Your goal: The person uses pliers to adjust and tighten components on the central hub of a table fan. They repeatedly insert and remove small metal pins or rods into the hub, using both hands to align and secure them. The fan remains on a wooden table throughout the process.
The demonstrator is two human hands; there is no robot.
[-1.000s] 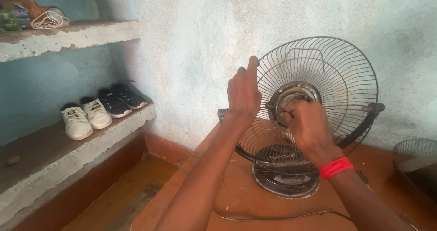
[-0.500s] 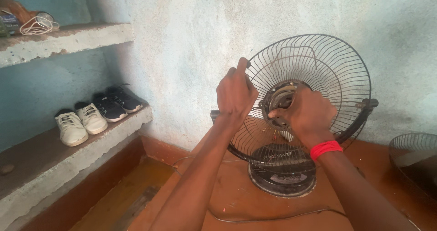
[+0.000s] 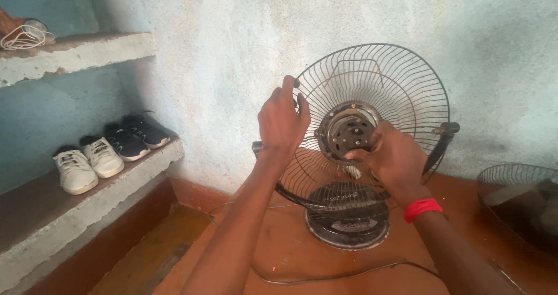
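Note:
A table fan stands on a round black base on the orange floor, against the pale blue wall. Its rear wire guard is bare, with no blades, and the round motor hub shows in the middle. My left hand grips the guard's left rim. My right hand, with a red band at the wrist, is closed at the hub's lower right edge; what the fingers pinch is hidden.
A second wire guard lies on the floor at the right edge. A cable runs across the floor in front. On the low ledge at left stand white shoes and black shoes. A concrete shelf hangs above.
The view has shifted a little closer. My left hand has slid slightly along the guard's rim, and my right hand has moved lower on the hub.

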